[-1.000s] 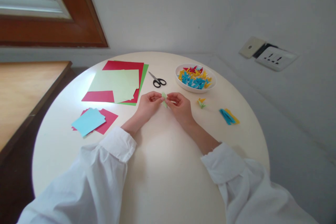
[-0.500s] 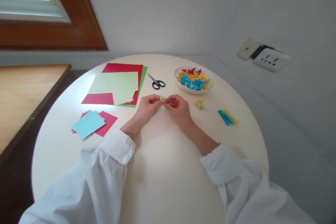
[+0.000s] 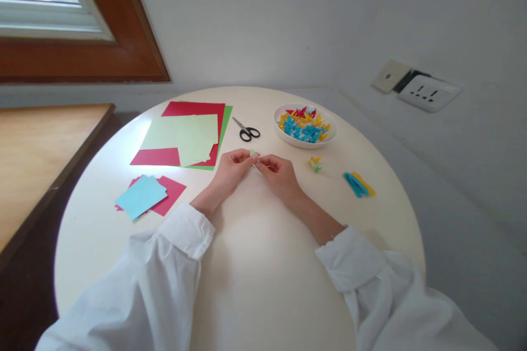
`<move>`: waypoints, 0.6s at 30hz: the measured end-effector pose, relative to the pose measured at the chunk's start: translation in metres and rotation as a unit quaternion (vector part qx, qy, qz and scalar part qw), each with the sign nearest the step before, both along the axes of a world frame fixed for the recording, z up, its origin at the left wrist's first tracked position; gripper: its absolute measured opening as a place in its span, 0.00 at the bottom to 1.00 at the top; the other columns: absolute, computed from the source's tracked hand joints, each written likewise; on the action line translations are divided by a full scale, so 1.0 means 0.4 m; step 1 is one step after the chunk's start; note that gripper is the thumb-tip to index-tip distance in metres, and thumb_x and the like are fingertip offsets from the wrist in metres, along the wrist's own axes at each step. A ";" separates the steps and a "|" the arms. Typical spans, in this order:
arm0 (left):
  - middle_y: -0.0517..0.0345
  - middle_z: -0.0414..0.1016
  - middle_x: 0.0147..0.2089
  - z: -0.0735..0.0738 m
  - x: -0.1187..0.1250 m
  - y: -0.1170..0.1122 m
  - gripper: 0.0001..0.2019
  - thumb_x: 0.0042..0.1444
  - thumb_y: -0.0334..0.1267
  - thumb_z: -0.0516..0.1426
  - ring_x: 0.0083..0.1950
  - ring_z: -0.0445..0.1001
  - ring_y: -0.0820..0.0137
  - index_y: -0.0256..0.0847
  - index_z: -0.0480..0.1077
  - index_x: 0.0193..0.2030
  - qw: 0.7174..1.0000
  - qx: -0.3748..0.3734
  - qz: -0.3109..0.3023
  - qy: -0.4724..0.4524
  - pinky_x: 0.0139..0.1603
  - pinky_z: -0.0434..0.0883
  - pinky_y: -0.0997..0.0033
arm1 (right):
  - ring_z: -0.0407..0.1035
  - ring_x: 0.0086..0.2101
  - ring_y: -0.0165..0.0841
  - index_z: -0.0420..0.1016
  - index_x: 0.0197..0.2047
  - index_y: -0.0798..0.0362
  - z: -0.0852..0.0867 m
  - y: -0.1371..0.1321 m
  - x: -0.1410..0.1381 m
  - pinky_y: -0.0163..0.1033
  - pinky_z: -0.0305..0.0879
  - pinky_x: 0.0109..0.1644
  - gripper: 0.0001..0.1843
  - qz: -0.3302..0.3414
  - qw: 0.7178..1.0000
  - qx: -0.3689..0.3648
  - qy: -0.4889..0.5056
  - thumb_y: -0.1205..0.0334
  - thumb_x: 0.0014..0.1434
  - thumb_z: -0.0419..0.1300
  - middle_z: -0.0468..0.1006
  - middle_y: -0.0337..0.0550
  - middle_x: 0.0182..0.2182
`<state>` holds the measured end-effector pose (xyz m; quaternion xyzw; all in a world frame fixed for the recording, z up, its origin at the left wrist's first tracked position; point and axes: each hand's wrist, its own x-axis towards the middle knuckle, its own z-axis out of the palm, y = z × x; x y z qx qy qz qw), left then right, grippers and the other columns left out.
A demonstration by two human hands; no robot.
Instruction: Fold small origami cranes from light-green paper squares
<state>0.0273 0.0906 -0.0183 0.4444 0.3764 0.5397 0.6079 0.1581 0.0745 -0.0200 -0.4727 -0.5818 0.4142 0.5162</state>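
Observation:
Between my two hands is a small folded piece of light green paper (image 3: 252, 153), mostly covered by my fingers. My left hand (image 3: 231, 171) pinches it from the left, thumb on top. From the other side my right hand (image 3: 280, 171) grips it too, with the thumbs almost meeting. Just right of my right hand lie small folded paper cranes (image 3: 315, 164), yellow and light green. Beyond my hands are black-handled scissors (image 3: 248, 133), lying with the blades apart.
A white dish (image 3: 305, 144) holds many red, yellow and blue paper cranes. Folded blue and yellow strips (image 3: 356, 184) lie at right. On the left are large red and green sheets (image 3: 181, 131) and smaller blue and pink squares (image 3: 142, 196). A socket (image 3: 428, 92) sits on the wall.
The green paper shows less between my fingers, and my right thumb has shifted slightly left over it. The whole view has moved a little.

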 end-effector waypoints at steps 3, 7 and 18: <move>0.63 0.71 0.22 0.005 0.001 -0.001 0.12 0.37 0.41 0.67 0.26 0.67 0.77 0.37 0.72 0.24 1.000 -0.003 0.015 0.003 0.30 0.63 0.75 | 0.70 0.27 0.31 0.74 0.25 0.53 0.002 -0.002 0.001 0.37 0.67 0.33 0.12 0.000 1.000 0.007 -0.007 0.52 0.47 0.63 0.77 0.38 0.24; 0.62 0.73 0.25 0.008 0.001 0.000 0.11 0.38 0.41 0.67 0.28 0.68 0.77 0.37 0.73 0.25 0.999 -0.011 0.024 -0.024 0.33 0.65 0.76 | 0.69 0.26 0.30 0.74 0.25 0.53 0.003 -0.003 0.000 0.36 0.66 0.31 0.10 0.000 1.000 0.010 -0.016 0.55 0.47 0.62 0.76 0.38 0.23; 0.63 0.72 0.23 0.006 -0.002 0.004 0.12 0.37 0.42 0.67 0.26 0.67 0.77 0.37 0.72 0.25 0.999 -0.001 0.016 -0.048 0.31 0.65 0.74 | 0.73 0.28 0.32 0.74 0.29 0.53 0.004 -0.006 -0.008 0.38 0.69 0.35 0.10 0.009 1.000 -0.003 0.016 0.55 0.46 0.64 0.79 0.39 0.26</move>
